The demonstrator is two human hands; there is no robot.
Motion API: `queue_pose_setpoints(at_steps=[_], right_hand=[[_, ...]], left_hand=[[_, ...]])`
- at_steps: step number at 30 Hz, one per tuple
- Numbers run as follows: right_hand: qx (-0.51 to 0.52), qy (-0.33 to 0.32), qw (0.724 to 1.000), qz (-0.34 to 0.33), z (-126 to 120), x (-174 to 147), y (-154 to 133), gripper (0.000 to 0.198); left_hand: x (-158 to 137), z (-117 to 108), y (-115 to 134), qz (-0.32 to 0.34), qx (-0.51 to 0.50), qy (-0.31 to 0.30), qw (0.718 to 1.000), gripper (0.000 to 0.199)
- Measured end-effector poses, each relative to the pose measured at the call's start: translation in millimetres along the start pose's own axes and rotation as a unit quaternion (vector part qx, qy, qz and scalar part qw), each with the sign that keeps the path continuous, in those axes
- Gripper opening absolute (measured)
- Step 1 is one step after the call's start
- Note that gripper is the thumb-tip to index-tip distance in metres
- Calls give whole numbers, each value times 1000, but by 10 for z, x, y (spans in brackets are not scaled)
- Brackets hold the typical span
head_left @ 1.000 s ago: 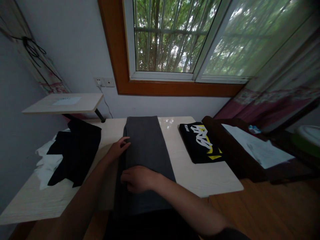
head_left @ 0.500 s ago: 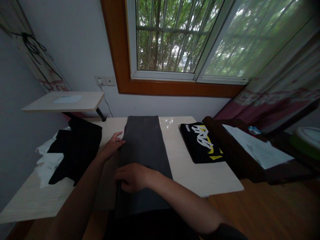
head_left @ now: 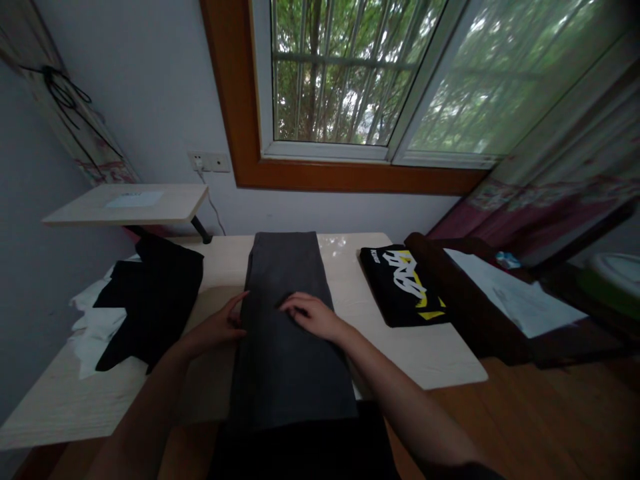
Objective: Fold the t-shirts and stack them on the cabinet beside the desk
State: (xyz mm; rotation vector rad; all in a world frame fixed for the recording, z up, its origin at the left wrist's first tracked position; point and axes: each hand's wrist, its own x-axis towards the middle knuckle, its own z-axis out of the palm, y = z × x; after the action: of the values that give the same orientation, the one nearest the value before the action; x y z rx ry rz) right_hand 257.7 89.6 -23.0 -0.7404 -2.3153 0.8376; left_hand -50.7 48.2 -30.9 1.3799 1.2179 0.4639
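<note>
A dark grey piece of cloth [head_left: 295, 373], folded into a long strip, lies from the far edge of the table to the near one. What kind of garment it is, I cannot tell. My left hand [head_left: 223, 327] is at the strip's left edge, thumb and forefinger apart, fingertips touching the fold. Over the middle of the strip is my right hand [head_left: 313, 315], palm down with loosely bent fingers. Its fingertips are on or just above the fabric, and no fold of cloth shows between them.
A folded black shirt [head_left: 400, 287] with a white and yellow print lies on the table [head_left: 375, 353] at right. Black cloth [head_left: 165, 287] and white cloth [head_left: 107, 333] are heaped at left, beside a small raised shelf [head_left: 130, 203]. A brown chair arm [head_left: 480, 313] adjoins the right side.
My right hand has moved from the strip's left edge to its middle, rightward and away from me. My left hand has slid nearer along the left edge. The near part of the strip looks wider.
</note>
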Motion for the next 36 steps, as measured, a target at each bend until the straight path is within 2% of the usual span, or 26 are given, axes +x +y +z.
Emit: queue_pose_setpoints(at_steps=[3, 5, 8, 13, 15, 20, 23, 25, 28, 31, 33, 36], right_hand=[[-110, 95, 986, 86, -191, -230, 387, 30], [-175, 114, 969, 129, -265, -399, 568, 33], [-211, 118, 959, 145, -305, -607, 698, 34], [-193, 142, 957, 165, -293, -747, 684, 34], [-180, 150, 955, 182, -293, -752, 652, 34], [-162, 156, 951, 211, -313, -736, 597, 32], [-147, 149, 953, 219, -322, -730, 582, 32], [-130, 146, 954, 227, -321, -732, 560, 34], [-107, 147, 951, 250, -313, -750, 488, 41], [-102, 130, 948, 271, -306, -793, 403, 49], [-104, 117, 946, 282, -303, -834, 369, 50], [-103, 105, 944, 295, -301, -907, 365, 42]], left_hand=[[-152, 87, -50, -6, 27, -42, 999, 88], [-243, 131, -65, -6, 53, -72, 996, 68], [-368, 162, -29, -2, 67, -113, 991, 48], [-473, 170, 29, -32, 63, -122, 990, 41], [-471, 184, 4, -56, 39, -144, 987, 37], [-477, 178, -24, -115, -19, -219, 969, 42], [-482, 78, 38, -116, 4, -229, 966, 48], [-434, -14, 80, -94, 38, -179, 979, 50], [-239, -120, 100, -28, 78, -15, 996, 50], [51, -135, 73, 43, 124, 147, 980, 49], [234, -96, 44, 74, 158, 201, 964, 51], [420, -2, -6, 107, 219, 226, 943, 53]])
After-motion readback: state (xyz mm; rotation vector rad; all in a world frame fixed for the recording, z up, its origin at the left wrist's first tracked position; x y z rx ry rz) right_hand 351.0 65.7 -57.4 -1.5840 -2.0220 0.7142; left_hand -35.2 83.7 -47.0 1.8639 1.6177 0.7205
